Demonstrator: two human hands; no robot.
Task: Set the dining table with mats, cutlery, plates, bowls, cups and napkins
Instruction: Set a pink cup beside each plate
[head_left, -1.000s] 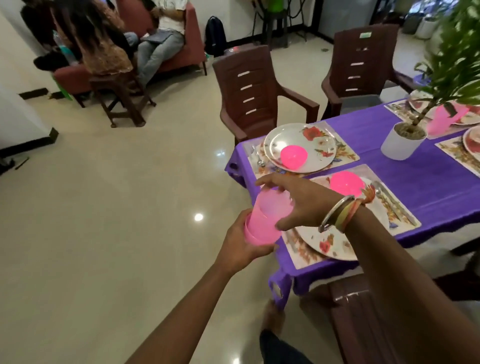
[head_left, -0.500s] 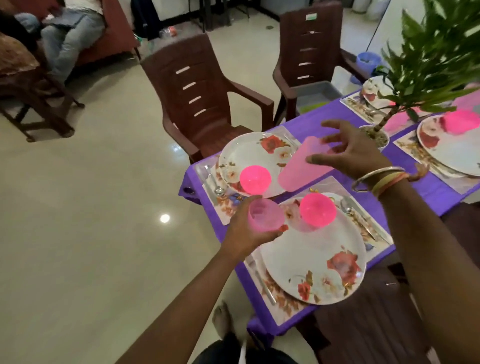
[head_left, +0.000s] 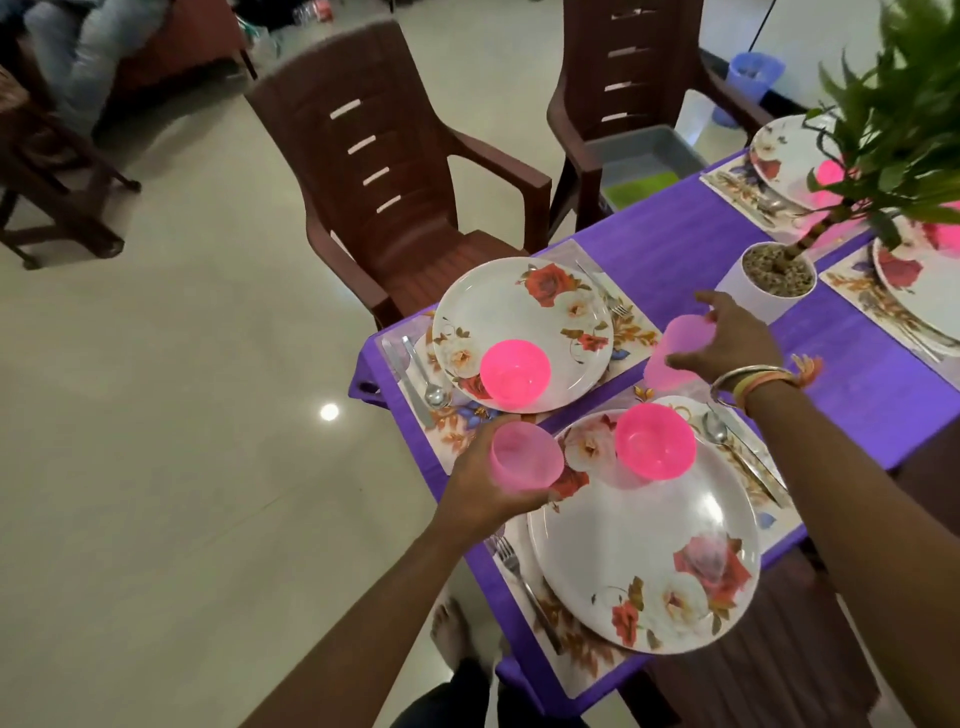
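While each hand (head_left: 737, 340) grips a pink cup (head_left: 675, 353)

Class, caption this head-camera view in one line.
Both hands carry pink cups: left cup near the plates, right cup lowered to the purple table.

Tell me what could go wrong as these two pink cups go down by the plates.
1. The right hand holds its pink cup tilted, low over the purple tablecloth; set down at that angle it may tip.
2. The left hand carries the other cup right at the table's edge beside the near plate; placed there it could fall off.
3. The potted plant stands close behind the right hand and could be knocked.
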